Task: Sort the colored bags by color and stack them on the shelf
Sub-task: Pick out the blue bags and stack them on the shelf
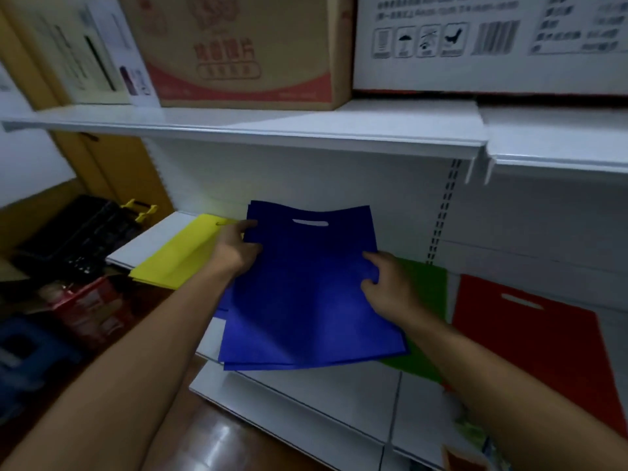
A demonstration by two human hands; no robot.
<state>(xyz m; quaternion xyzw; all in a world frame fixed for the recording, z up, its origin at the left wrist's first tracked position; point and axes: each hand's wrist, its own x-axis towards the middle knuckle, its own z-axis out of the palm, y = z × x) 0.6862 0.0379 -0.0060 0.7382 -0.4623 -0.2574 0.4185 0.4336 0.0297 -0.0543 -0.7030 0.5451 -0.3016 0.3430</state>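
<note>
A flat blue non-woven bag stack (306, 287) is gripped at its edges by the left hand (234, 249) and right hand (390, 287), fingers curled, above the white metal shelf (306, 392).

The blue bags (306, 290) hide most of the green bag (428, 290). The box (238, 49) words are too blurry to read.

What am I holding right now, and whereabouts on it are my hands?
The blue bags. The left hand grips their left edge near the top corner; the right hand pinches their right edge about halfway down, over the green bag.
</note>
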